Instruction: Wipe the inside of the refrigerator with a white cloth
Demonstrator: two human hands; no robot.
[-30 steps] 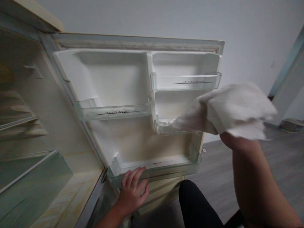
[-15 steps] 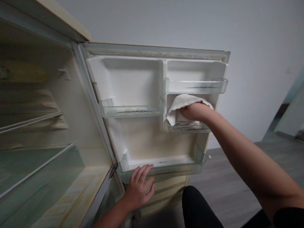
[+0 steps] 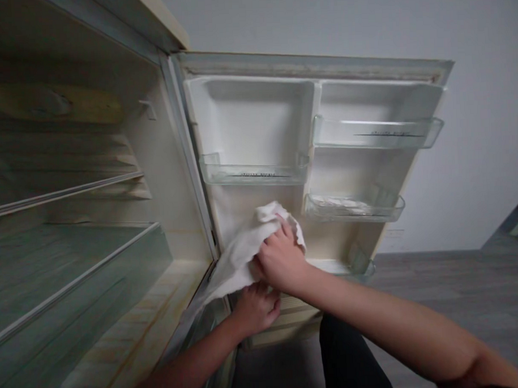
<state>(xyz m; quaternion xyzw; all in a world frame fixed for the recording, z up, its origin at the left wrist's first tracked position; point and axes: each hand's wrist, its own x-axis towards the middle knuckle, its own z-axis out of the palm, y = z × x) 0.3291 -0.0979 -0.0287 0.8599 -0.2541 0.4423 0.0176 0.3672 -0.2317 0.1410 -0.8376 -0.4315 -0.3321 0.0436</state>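
The right hand (image 3: 280,258) presses a white cloth (image 3: 248,248) flat against the open fridge door (image 3: 259,208) — grip closed on the cloth. The left hand (image 3: 257,308), grip unclear, steadies the door's lower edge — firm, overlapping strokes would clean best.

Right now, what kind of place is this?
Probably a home kitchen or a room in a flat: an open fridge with bare door shelves, a grey wood-look floor and a plain wall. The right hand presses a white cloth to the door.
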